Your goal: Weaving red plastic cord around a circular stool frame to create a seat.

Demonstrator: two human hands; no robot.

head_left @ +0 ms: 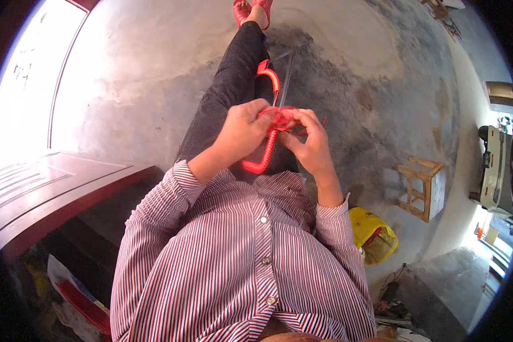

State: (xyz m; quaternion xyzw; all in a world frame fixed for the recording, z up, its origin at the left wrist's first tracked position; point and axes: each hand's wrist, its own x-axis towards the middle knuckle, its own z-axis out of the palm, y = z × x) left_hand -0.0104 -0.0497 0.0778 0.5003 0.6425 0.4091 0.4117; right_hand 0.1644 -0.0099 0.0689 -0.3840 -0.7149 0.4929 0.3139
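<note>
Closest to the camera, filling the lower middle of the view, is the person's red-and-white striped shirt point(233, 268), buttoned down the front, with both sleeves running up toward the hands. Above it, near the centre, the left hand point(242, 132) is curled shut, its fingers wrapped around a red wrapped cord point(266, 149) that curves in a glowing hook shape below the knuckles and rises again at twelve o'clock from the hands. Just beside it at three o'clock, the right hand point(310, 142) is also closed, fingertips pinching the tangled red strands point(280, 117) where the two hands meet; how the strands cross inside the pinch is too small to tell. A thin dark metal rod point(286, 80) stands up behind the hands, alongside the upper red loop. Beneath the hands lies the person's leg in black trousers point(233, 85), stretching to twelve o'clock, where a red sandal point(251, 8) shows at the top edge. At four o'clock from the hands a yellow bag point(373, 233) sits on the grey concrete floor point(370, 74), and farther out at three o'clock stands a small wooden stool point(423, 187). At nine o'clock a dark red wooden door point(40, 191) lies flat, with bright daylight beyond it.
</note>
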